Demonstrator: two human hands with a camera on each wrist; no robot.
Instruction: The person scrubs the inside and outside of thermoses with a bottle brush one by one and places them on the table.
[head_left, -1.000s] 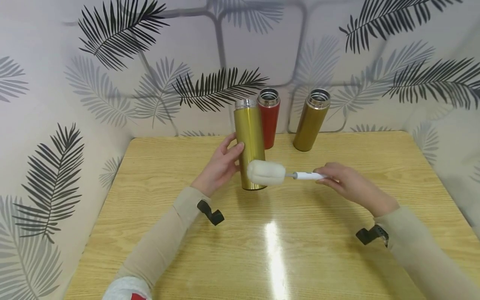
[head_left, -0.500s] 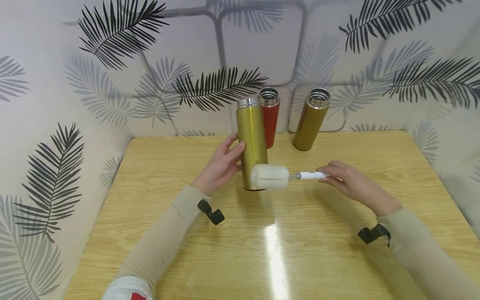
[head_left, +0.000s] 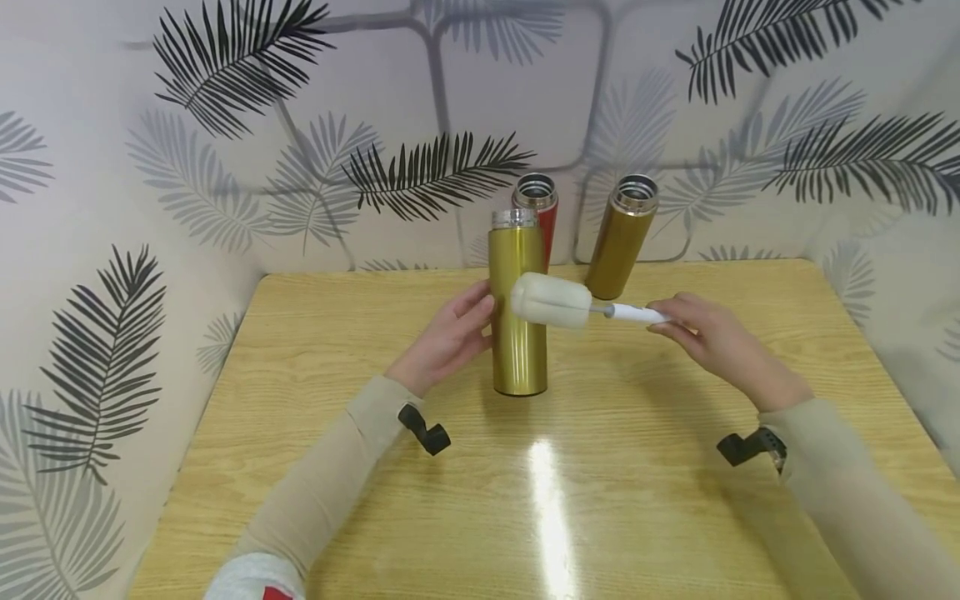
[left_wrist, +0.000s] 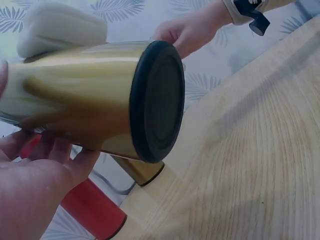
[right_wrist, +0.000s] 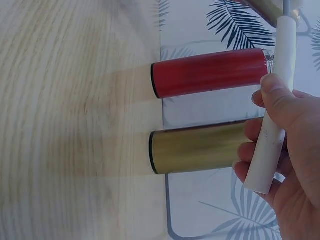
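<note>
My left hand (head_left: 448, 340) grips a yellow-gold thermos flask (head_left: 517, 358) around its side, and its dark base faces the camera in the left wrist view. The flask is nearly upright in the head view, its silver neck at the top. In my right hand (head_left: 708, 333) is a bottle brush, held by its white handle (right_wrist: 272, 135). The brush's cream sponge head (head_left: 551, 300) points left and overlaps the flask's side in the head view. Behind the held flask a red thermos flask (right_wrist: 210, 75) stands partly hidden.
A darker gold thermos flask (head_left: 621, 242) without a lid stands at the table's back edge, right of the red one. The wooden table (head_left: 420, 517) reaches back to a leaf-patterned wall covering (head_left: 360, 75). Dark camera mounts sit on both wrists.
The held flask has shifted slightly right and become more upright, covering more of the red one. My right hand has moved the brush up along the flask and a little right.
</note>
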